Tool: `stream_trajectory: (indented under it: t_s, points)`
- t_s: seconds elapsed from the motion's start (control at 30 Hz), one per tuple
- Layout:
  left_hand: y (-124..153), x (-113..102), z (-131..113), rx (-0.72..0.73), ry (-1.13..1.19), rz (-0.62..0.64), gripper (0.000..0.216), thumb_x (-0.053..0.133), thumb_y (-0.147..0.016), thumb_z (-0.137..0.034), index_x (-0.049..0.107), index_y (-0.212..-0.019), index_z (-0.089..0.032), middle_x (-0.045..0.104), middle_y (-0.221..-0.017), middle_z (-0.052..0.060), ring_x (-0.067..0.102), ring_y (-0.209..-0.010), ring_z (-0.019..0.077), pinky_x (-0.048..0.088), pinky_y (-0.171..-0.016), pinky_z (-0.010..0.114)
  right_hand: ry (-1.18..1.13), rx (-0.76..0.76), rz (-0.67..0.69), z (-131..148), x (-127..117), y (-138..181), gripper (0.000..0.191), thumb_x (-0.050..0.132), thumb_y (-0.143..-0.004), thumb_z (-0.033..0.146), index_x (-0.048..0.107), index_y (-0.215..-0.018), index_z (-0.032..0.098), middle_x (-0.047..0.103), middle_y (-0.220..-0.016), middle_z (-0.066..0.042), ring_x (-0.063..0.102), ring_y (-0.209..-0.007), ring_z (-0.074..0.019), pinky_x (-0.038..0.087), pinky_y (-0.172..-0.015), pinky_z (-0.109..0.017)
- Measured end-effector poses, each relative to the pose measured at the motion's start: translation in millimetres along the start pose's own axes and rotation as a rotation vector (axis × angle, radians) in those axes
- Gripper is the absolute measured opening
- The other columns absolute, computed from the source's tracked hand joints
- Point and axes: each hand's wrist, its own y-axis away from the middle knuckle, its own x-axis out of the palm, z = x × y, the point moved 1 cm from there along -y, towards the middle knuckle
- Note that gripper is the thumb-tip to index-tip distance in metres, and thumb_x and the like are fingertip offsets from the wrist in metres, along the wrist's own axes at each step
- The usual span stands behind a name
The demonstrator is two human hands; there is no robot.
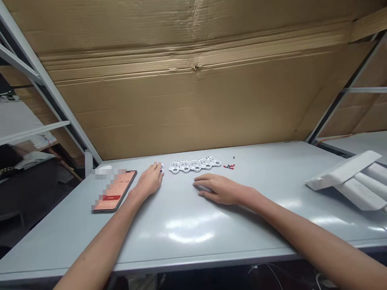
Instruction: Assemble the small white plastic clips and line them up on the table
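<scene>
The left hand (149, 181) sits at the middle of the frame's left half, its fingers (157, 166) curled around a small white plastic piece (162, 168). They seem to have hold of it, though they hide most of it, so its shape is hard to make out. The right hand (220, 190) lies palm down just below a row of white plastic pieces (193, 164), its fingers nearly flat, slightly parted and gripping nothing. The row runs across the centre of the frame, near the far edge of the grey worktop (256, 171), with a tiny cluster of red and black bits (229, 166) just to its right.

A wide stretch of worktop lies between the hands and the front edge at the bottom of the frame. A sheet of cardboard (193, 84) rises from the far edge and fills the top of the view. A phone (115, 191) lies left of the left hand, its orange screen partly pixelated, and the digits on it look like 04:45. White foam blocks (353, 179) sit at the right edge, cut off by the frame. Dark clutter at lower left is hard to make out.
</scene>
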Motion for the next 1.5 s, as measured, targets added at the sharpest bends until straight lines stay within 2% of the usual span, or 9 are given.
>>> stream_trajectory:
  t_s: [0.3,0.53,0.83,0.93,1.07,1.17,1.27,1.4,1.5]
  points:
    - [-8,8,6,0.002,0.116,0.075,0.063,0.022,-0.1,-0.048,0.019,-0.155,-0.016,0.009,-0.162,0.015,0.009,-0.149,0.03,0.019,-0.117,0.052,-0.078,0.033,-0.015,1,0,0,0.034,0.047,-0.097,0.036,0.067,-0.12,0.021,0.063,-0.129,-0.012,0.059,-0.116,-0.0285,0.047,-0.096,-0.041]
    - [5,2,-13,0.038,0.117,0.177,0.076,0.019,-0.098,-0.06,0.017,-0.155,-0.01,0.006,-0.161,0.018,0.006,-0.149,0.0288,0.015,-0.118,0.053,-0.073,0.052,0.013,2,-2,0,0.035,0.048,-0.097,0.035,0.066,-0.122,0.019,0.062,-0.131,-0.013,0.058,-0.117,-0.0289,0.047,-0.097,-0.041]
    - [5,3,-19,0.109,0.122,0.112,0.073,0.019,-0.099,-0.058,0.018,-0.155,-0.011,0.007,-0.162,0.016,0.003,-0.15,0.029,0.009,-0.118,0.057,-0.092,0.022,-0.04,-1,-4,-1,0.03,0.05,-0.095,0.033,0.069,-0.115,0.021,0.065,-0.126,-0.011,0.062,-0.111,-0.026,0.048,-0.094,-0.039]
    - [8,3,-24,0.203,0.127,0.081,0.065,0.02,-0.101,-0.055,0.028,-0.152,-0.016,0.016,-0.162,0.012,0.007,-0.15,0.0286,0.008,-0.118,0.057,-0.045,0.119,-0.168,-22,-15,1,0.026,0.049,-0.094,0.03,0.071,-0.105,0.022,0.07,-0.117,-0.008,0.064,-0.106,-0.0243,0.048,-0.091,-0.038]
    - [14,-1,-30,0.321,0.134,0.046,0.049,0.024,-0.102,-0.048,0.051,-0.136,-0.023,0.046,-0.149,0.008,0.028,-0.145,0.0271,0.008,-0.118,0.059,0.09,0.508,-0.421,-65,-34,14,0.025,0.045,-0.092,0.028,0.069,-0.098,0.021,0.072,-0.107,-0.008,0.064,-0.096,-0.0258,0.049,-0.081,-0.038]
    - [17,-7,-34,0.339,0.139,-0.018,0.04,0.029,-0.102,-0.04,0.06,-0.121,-0.023,0.061,-0.132,0.008,0.048,-0.132,0.0275,0.009,-0.117,0.063,0.139,0.654,-0.348,-85,-41,25,0.025,0.048,-0.089,0.032,0.068,-0.1,0.021,0.07,-0.11,-0.009,0.063,-0.101,-0.0277,0.048,-0.077,-0.036]
    - [20,-13,-37,0.33,0.161,-0.092,0.037,0.03,-0.1,-0.033,0.065,-0.109,-0.023,0.07,-0.113,0.006,0.062,-0.111,0.025,0.011,-0.116,0.063,0.151,0.624,-0.189,-90,-41,29,0.026,0.054,-0.086,0.034,0.07,-0.102,0.021,0.069,-0.116,-0.009,0.062,-0.105,-0.0277,0.048,-0.079,-0.034]
    - [22,-16,-40,0.313,0.18,-0.169,0.037,0.032,-0.098,-0.028,0.068,-0.098,-0.023,0.074,-0.1,0.004,0.067,-0.095,0.0227,0.022,-0.114,0.057,0.171,0.611,-0.107,-90,-36,28,0.022,0.054,-0.083,0.028,0.072,-0.095,0.022,0.07,-0.112,-0.007,0.064,-0.097,-0.0249,0.047,-0.074,-0.03]
    - [22,-13,-41,0.318,0.176,-0.203,0.037,0.033,-0.097,-0.028,0.069,-0.099,-0.023,0.074,-0.103,0.006,0.066,-0.1,0.0235,0.025,-0.114,0.055,0.156,0.658,-0.115,-93,-34,27,0.018,0.054,-0.081,0.024,0.072,-0.085,0.022,0.071,-0.106,-0.007,0.064,-0.091,-0.0236,0.045,-0.069,-0.029]
